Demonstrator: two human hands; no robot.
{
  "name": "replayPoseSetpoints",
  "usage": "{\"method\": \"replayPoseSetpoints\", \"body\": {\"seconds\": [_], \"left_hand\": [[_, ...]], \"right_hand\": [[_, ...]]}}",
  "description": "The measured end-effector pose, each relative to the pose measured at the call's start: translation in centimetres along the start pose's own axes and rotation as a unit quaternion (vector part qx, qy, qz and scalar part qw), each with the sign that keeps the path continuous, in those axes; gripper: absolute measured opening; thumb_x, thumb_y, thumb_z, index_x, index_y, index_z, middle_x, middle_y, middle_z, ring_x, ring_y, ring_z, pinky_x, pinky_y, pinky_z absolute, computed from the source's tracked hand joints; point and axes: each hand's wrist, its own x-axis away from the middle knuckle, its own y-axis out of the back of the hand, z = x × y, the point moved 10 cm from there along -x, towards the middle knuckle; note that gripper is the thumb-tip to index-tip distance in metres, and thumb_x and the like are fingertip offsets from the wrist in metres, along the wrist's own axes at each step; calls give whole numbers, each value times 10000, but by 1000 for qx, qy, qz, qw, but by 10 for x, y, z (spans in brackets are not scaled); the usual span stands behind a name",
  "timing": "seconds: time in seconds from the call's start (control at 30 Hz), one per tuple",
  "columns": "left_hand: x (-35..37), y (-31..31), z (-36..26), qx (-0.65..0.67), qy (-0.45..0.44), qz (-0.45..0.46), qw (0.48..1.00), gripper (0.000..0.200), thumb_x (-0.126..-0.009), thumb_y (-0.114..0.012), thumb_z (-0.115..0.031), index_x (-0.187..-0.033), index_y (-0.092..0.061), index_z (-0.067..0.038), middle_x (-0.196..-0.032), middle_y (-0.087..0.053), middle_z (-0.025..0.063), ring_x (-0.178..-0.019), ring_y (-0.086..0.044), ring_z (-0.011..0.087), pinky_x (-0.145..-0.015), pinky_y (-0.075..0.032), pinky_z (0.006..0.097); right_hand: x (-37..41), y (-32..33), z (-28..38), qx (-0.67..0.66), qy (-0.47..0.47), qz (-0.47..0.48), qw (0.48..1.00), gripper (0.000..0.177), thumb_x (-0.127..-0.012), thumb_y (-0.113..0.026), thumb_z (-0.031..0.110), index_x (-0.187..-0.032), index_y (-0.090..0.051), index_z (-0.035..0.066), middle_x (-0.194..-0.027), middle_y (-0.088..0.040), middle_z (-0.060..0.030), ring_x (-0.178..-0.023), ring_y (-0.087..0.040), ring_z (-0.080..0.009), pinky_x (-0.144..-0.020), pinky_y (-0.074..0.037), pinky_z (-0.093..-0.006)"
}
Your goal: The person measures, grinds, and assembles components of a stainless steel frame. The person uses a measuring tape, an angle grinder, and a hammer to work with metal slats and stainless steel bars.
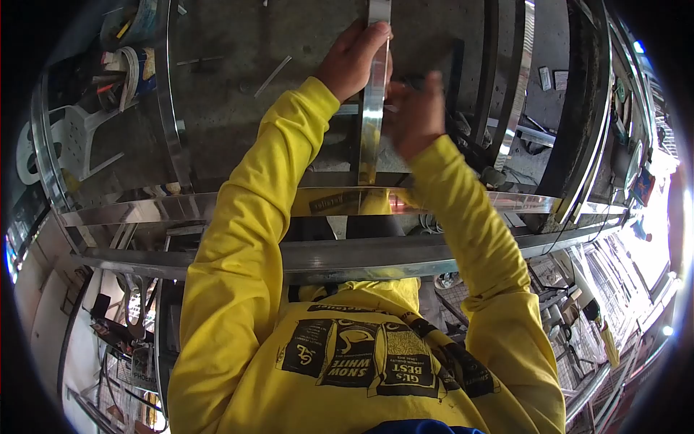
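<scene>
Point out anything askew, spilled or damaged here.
A thin strip lies loose on the floor, slantwise to the bar in the left hand; it looks like a stray scrap. The bar itself shows no obvious damage, and I see no clear spill.

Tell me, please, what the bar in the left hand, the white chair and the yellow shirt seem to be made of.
Bar: polished metal, perhaps stainless steel; it mirrors yellow near its lower end.
White chair: probably smooth moulded plastic, judging by its rounded, slotted form.
Yellow shirt: matte fabric, fibre unclear; its sleeves crease softly.
</scene>
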Motion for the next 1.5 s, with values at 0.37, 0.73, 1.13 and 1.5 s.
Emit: {"method": "replayPoseSetpoints", "body": {"seconds": [0.37, 0.73, 1.13, 1.5], "left_hand": [[2, -4, -1, 71, 21, 24, 997, 347, -1033, -463, -410, -1077, -493, -68, -634, -576, 106, -510, -582, 213, -505, -500, 356], [5, 2, 7, 81, 55, 6, 995, 417, -1028, -444, -454, -1141, -483, -54, -613, -540, 115, -463, -532, 223, -544, -498, 372], [3, -2, 14, 83, 71, 40, 993, 320, -1026, -492, -372, -1142, -474, -74, -676, -571, 85, -515, -596, 207, -522, -534, 371], [-3, -36, 5, 283, 115, 87, 948, 369, -990, -594, -434, -1131, -484, -112, -604, -480, 19, -398, -462, 142, -401, -422, 327]], "right_hand": [[11, -29, 2, 20, 93, -11, 995, 735, -979, -254, 721, -1074, -598, 79, -928, -619, -45, -833, -541, -180, -816, -420, -342], [-3, -18, -25, 21, 100, -36, 994, 721, -1013, -265, 648, -1164, -628, 43, -1046, -649, -72, -928, -583, -190, -862, -453, -331], [61, -35, -41, 182, -14, 230, 956, 506, -994, -496, 564, -987, -607, 71, -839, -645, -65, -753, -649, -195, -700, -525, -318], [51, -28, -16, 356, 165, -11, 920, 272, -828, -739, 210, -741, -624, -21, -600, -602, -75, -491, -596, -159, -461, -459, -325]]}}
